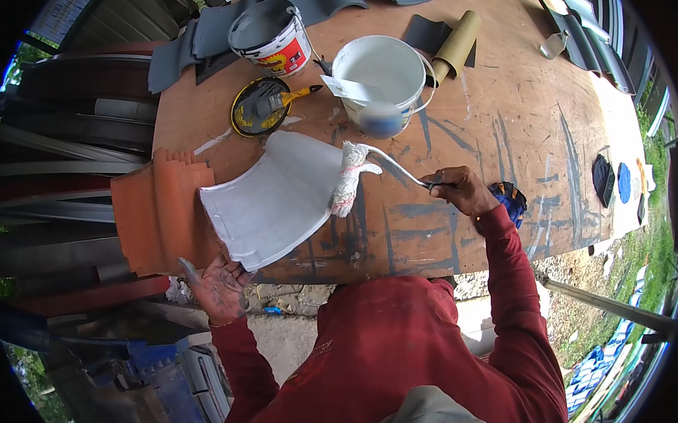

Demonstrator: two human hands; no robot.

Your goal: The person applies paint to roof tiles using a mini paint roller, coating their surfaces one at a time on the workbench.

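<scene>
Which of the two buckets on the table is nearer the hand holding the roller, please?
The bucket with the white interior is nearer the right hand; the other bucket, grey-coated inside with a red and yellow label, stands farther away.

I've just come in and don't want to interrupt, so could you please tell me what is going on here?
A person holds a paint roller in the right hand, its fluffy head at the right end of a white tile. The left hand is open at the tile's near left corner. Orange tiles lie to the left. Farther back on the table are a white bucket, a tub of grey paint and a brush on a lid.
</scene>
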